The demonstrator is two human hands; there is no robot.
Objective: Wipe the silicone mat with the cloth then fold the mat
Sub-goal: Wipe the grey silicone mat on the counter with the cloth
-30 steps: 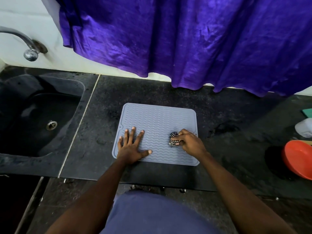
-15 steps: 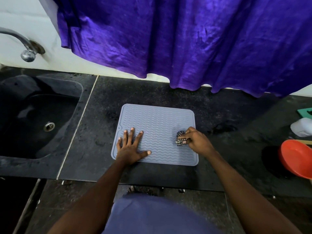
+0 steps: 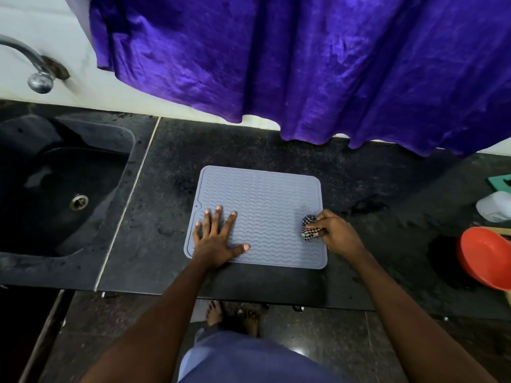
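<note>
A grey-blue silicone mat [image 3: 260, 197] with wavy ridges lies flat on the dark stone counter. My left hand [image 3: 214, 239] presses flat on the mat's near left part, fingers spread straight. My right hand [image 3: 336, 233] grips a small bunched black-and-white checked cloth [image 3: 309, 227] against the mat's right edge, near the front corner. Most of the cloth is hidden inside my fingers.
A black sink [image 3: 58, 189] with a drain lies to the left, a metal tap [image 3: 36, 70] above it. A purple curtain [image 3: 304, 64] hangs behind the counter. At the right edge stand an orange bowl [image 3: 486, 258], a white container [image 3: 495, 205] and a green item [image 3: 500, 182].
My right hand has slid the cloth rightward across the mat, from its middle-right to its right edge. My left hand has stayed pressed on the mat.
</note>
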